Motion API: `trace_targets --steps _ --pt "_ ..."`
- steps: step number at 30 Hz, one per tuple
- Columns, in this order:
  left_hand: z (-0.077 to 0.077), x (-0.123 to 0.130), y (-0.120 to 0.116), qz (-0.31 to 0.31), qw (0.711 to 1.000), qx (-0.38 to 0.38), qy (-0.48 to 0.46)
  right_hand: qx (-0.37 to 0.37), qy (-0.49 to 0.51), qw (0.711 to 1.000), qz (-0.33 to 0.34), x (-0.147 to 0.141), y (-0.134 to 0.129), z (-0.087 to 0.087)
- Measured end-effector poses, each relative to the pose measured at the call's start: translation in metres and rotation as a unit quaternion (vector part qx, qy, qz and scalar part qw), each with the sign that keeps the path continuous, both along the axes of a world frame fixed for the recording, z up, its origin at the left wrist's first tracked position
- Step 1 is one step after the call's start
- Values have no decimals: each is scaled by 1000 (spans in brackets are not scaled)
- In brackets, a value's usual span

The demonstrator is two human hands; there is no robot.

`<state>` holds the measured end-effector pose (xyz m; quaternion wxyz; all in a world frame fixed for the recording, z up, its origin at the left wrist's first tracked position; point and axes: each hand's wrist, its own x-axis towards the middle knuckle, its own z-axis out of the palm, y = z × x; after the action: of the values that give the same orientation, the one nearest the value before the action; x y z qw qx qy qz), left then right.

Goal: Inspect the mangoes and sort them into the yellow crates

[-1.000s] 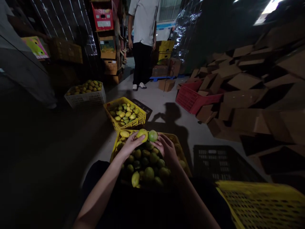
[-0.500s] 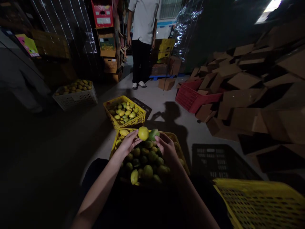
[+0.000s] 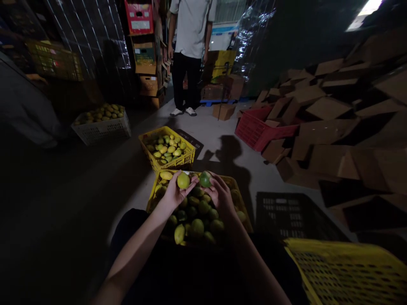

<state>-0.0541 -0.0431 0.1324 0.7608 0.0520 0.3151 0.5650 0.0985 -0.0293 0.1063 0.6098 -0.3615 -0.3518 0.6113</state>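
Observation:
Between the fingers of my left hand (image 3: 173, 195) is a yellow lemon (image 3: 183, 180). My right hand (image 3: 221, 194) grips a green lemon (image 3: 205, 179) by its right side, a little apart from the yellow one. Both hands are over a yellow plastic crate (image 3: 244, 206) filled with mostly green lemons (image 3: 197, 228). A few yellower lemons (image 3: 165, 175) lie along its far left side, and my forearms cover parts of the crate.
Beyond stands another yellow crate (image 3: 192, 157) of lemons; a white crate (image 3: 106, 132) of fruit is farther left. A person (image 3: 190, 38) stands ahead. Cardboard boxes (image 3: 327, 131) and a red crate (image 3: 251, 129) are at right, a yellow crate (image 3: 343, 245) near right. Grey trousers (image 3: 25, 101) show at left.
My left hand has drawn the yellow lemon left, away from the green one, with its fingers turned more upward. The green lemon has been turned in my right hand.

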Motion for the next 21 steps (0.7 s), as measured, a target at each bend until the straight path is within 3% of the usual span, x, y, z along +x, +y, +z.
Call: trace_targets --steps 2,4,7,9,13,16,21 --pt "-2 3 -2 22 998 27 -54 52 -69 996 -36 -5 -2 -3" --pt "-4 9 -5 48 992 51 -104 128 -174 974 -72 -12 -5 -7" --pt "-8 18 -8 100 987 51 -114 253 -343 902 -75 -25 -10 -14" --pt "-11 22 -9 130 985 40 -108 296 -411 861 -53 -32 -13 -19" --pt "-14 24 -12 134 986 18 -98 322 -481 815 -17 -37 -18 -32" --pt "-17 24 -12 149 985 8 -83 349 -503 790 -30 -39 -18 -39" --pt "-20 22 -7 130 990 0 -56 362 -490 790 -73 -39 -18 -36"
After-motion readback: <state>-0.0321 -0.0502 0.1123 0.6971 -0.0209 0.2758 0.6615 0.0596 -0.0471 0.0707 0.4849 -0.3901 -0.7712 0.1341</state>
